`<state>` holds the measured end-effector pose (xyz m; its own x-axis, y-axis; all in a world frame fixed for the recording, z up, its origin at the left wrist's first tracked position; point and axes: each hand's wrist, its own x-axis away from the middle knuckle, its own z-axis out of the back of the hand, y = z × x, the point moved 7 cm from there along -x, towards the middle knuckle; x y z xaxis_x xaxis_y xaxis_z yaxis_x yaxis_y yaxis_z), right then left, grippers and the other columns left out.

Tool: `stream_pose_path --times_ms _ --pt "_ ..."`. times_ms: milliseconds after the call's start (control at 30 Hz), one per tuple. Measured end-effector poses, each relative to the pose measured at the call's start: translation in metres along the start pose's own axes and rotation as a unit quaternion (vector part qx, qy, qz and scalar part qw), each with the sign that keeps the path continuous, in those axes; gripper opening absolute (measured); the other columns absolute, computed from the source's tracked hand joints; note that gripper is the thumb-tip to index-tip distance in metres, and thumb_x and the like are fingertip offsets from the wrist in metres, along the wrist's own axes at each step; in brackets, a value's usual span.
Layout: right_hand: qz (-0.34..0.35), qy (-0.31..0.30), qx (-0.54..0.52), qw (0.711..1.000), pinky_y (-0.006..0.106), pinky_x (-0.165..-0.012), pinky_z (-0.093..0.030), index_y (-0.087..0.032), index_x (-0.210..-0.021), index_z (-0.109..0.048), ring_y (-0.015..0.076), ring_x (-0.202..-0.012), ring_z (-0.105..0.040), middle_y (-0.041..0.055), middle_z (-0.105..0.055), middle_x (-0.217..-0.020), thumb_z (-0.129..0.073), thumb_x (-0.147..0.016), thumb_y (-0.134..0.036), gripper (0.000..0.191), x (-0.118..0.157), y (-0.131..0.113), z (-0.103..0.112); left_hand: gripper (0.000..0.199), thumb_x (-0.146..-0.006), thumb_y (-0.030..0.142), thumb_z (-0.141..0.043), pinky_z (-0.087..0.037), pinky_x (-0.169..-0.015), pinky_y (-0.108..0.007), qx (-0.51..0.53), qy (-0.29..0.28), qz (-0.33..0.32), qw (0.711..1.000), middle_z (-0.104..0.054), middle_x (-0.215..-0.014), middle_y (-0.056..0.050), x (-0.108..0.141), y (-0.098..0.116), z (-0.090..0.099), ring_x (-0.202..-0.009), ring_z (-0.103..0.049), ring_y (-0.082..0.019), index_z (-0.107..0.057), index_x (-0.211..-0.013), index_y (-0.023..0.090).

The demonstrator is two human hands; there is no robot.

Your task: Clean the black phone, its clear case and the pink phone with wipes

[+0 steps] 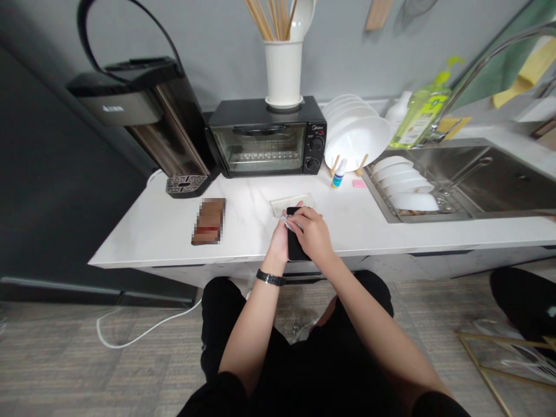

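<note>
My left hand is closed around the edge of a black smartphone, holding it just above the counter's front edge. Over its screen, my right hand pinches a small whitish wiping cloth near the phone's upper left corner. The fingers hide much of the cloth and part of the screen. Just behind the hands lies a clear phone case. A small spray bottle with a blue and yellow label stands beyond to the right, beside a pink slip.
On the white counter, a blurred-out brown flat object lies to the left. A water dispenser, a toaster oven and racked white plates stand behind. At right is a sink with a bowl rack.
</note>
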<state>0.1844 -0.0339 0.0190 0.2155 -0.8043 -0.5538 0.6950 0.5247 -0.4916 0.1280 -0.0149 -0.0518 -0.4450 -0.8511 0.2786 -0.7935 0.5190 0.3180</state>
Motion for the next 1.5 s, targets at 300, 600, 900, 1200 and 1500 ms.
stream_pose_path --times_ms 300,600,900,1200,1500 --pt "0.001 0.005 -0.058 0.998 0.040 -0.087 -0.057 -0.025 -0.104 -0.079 0.0253 -0.098 -0.067 0.0082 -0.070 -0.101 -0.061 -0.105 -0.024 0.018 0.072 -0.012 0.017 0.058 -0.110 0.058 -0.037 -0.052 -0.113 -0.048 -0.022 0.000 -0.025 0.999 -0.067 -0.146 -0.015 0.005 0.005 -0.004 -0.147 -0.056 -0.031 -0.051 -0.159 0.031" --pt "-0.038 0.087 -0.026 0.995 0.045 -0.086 -0.055 -0.025 -0.108 -0.080 0.0275 -0.097 -0.063 0.0091 -0.071 -0.100 -0.058 -0.106 -0.030 0.022 0.052 0.030 0.032 0.056 -0.111 0.056 -0.034 -0.058 -0.107 -0.051 -0.002 0.001 -0.001 1.000 -0.070 -0.141 -0.014 0.003 0.003 -0.008 -0.132 -0.068 -0.031 -0.054 -0.156 0.031" --pt "-0.054 0.094 -0.001 0.994 0.043 -0.089 -0.053 -0.021 -0.101 -0.079 0.0275 -0.097 -0.062 0.0104 -0.070 -0.100 -0.055 -0.106 -0.026 0.025 -0.008 0.039 0.016 0.059 -0.112 0.050 -0.033 -0.056 -0.112 -0.041 0.011 0.020 0.017 1.000 -0.078 -0.124 -0.013 0.001 0.001 -0.012 -0.115 -0.076 -0.027 -0.055 -0.156 0.017" --pt "-0.015 0.043 -0.037 0.998 0.038 -0.088 -0.055 -0.022 -0.103 -0.079 0.0247 -0.097 -0.066 0.0090 -0.069 -0.100 -0.056 -0.106 -0.023 0.023 -0.001 0.008 0.000 0.054 -0.110 0.045 -0.042 -0.052 -0.117 -0.043 0.011 0.037 0.011 0.999 -0.076 -0.131 -0.011 -0.001 0.001 0.002 -0.130 -0.069 -0.030 -0.056 -0.155 0.019" --pt "0.008 0.016 -0.076 0.997 0.040 -0.084 -0.060 -0.025 -0.108 -0.078 0.0241 -0.094 -0.068 0.0089 -0.069 -0.098 -0.055 -0.107 -0.025 0.023 0.072 -0.021 0.008 0.059 -0.110 0.057 -0.038 -0.053 -0.112 -0.046 -0.025 -0.010 -0.028 0.999 -0.067 -0.147 -0.015 0.003 0.008 -0.002 -0.146 -0.057 -0.031 -0.049 -0.161 0.030"
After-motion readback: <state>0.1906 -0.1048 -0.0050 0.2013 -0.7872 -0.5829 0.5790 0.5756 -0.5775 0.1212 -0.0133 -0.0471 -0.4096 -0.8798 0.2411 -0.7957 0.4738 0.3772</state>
